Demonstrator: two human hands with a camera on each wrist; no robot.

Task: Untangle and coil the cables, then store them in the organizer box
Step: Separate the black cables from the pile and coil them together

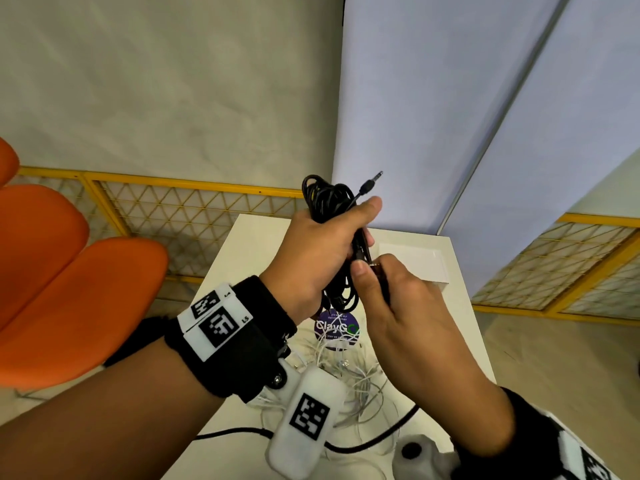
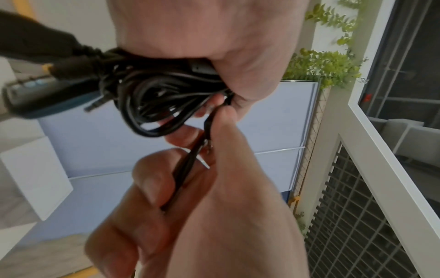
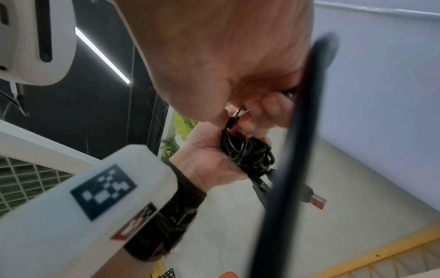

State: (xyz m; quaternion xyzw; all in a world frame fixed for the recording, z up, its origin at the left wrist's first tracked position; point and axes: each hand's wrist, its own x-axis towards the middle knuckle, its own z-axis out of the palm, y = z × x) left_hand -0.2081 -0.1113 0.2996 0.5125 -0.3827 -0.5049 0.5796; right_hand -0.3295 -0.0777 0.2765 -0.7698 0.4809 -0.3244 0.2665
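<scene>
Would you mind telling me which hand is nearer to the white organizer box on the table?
Right. The right hand is raised just in front of the white organizer box, pinching a cable end. The left hand grips the black cable bundle farther to the left.

A pale grey-white wall [image 1: 166, 81] stands far left, a light blue fabric partition panel [image 1: 450, 109] far right. Yellow-framed lattice fencing [image 1: 180, 209] runs along the base. Orange moulded plastic chairs [image 1: 69, 282] sit left of a white rectangular table [image 1: 249, 251].
</scene>
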